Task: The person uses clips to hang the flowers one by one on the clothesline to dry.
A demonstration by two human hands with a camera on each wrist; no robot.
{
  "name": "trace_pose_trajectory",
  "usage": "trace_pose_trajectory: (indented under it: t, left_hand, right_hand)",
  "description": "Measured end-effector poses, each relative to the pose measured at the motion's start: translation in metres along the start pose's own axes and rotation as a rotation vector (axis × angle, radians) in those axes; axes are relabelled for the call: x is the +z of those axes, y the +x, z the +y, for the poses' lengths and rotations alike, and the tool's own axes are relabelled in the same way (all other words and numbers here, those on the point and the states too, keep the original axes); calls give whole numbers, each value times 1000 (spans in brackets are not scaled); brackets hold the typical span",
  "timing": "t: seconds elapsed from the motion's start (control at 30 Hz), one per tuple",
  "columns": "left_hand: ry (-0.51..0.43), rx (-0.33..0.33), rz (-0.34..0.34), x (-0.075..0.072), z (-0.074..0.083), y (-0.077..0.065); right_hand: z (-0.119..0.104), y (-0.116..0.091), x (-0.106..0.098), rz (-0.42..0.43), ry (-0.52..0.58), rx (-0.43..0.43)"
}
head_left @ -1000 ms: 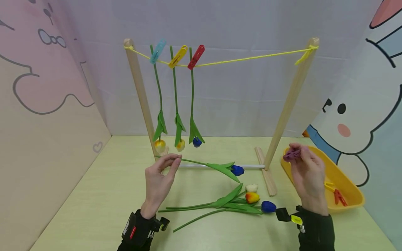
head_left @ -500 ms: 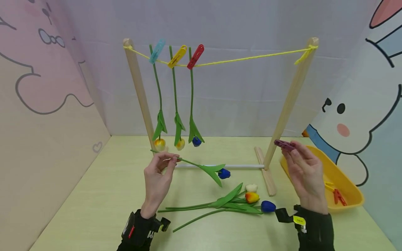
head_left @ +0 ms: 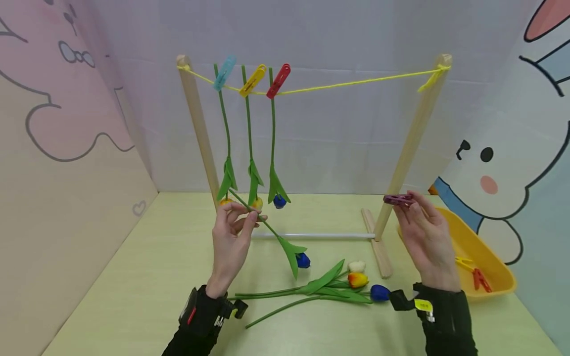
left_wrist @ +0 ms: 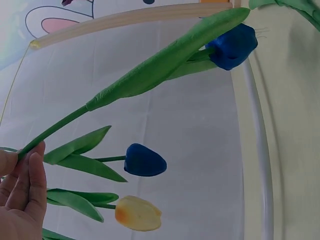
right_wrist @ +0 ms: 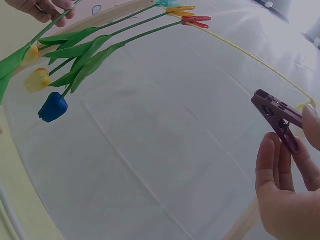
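My left hand [head_left: 232, 242] pinches the green stem of a blue artificial tulip [head_left: 303, 260], its bloom slanting down to the right; the left wrist view shows thumb and fingertips on the stem. In my right hand [head_left: 425, 237] is a purple clothespin [right_wrist: 278, 117], held between thumb and fingers beside the right post. Three tulips hang upside down from a yellow string [head_left: 356, 82], held by a light blue clothespin [head_left: 224, 72], a yellow clothespin [head_left: 253, 80] and a red clothespin [head_left: 278, 81]. The third hanging tulip has a blue bloom [head_left: 279, 201].
Several loose tulips [head_left: 320, 291] lie on the table [head_left: 133, 277], with white, orange-yellow and blue blooms. Wooden posts [head_left: 411, 138] carry the string, and a white rod [head_left: 329, 236] runs low between them. A yellow basin [head_left: 498, 262] at right contains more clothespins [head_left: 481, 280].
The held tulip has swung from nearly level to a downward slant, its stem end rising as my left hand lifts. My right hand has moved left and up, turning the purple clothespin sideways.
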State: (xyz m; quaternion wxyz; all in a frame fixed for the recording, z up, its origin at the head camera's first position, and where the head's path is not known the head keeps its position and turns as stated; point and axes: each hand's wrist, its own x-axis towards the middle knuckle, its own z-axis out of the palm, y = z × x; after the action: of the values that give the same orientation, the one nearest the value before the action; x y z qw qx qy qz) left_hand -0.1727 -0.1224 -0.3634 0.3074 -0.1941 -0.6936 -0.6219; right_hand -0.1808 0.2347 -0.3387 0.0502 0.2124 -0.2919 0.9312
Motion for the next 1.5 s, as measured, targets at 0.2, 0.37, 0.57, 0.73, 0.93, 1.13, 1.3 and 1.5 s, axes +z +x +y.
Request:
trace_pose_trajectory:
  t: [0.2,0.37,0.57,0.73,0.93,1.13,1.3,1.5]
  left_hand:
    - [-17,25,-30,8,7,18]
    - [-25,48,-78,16,11,32]
    - [-16,43,-186,23,16,47]
    - [-42,45,-253,25,18,55]
    - [-57,54,-292,27,21,62]
    - [-30,22,-325,32,22,68]
    - [-3,24,-318,38,23,76]
    - [-18,14,-317,46,27,91]
  right_hand:
    - [-4,17,17,-17,-69,-21]
    - [-7,31,30,-75,-159,-27]
    - [-8,45,45,-117,-290,10]
    - [-7,55,54,-156,-373,10]
    - [-8,68,64,-213,-388,-7]
    - [-11,80,81,-212,-530,-61]
    - [-13,87,96,-212,-775,-130]
    - [-14,98,111,-272,-1091,-276]
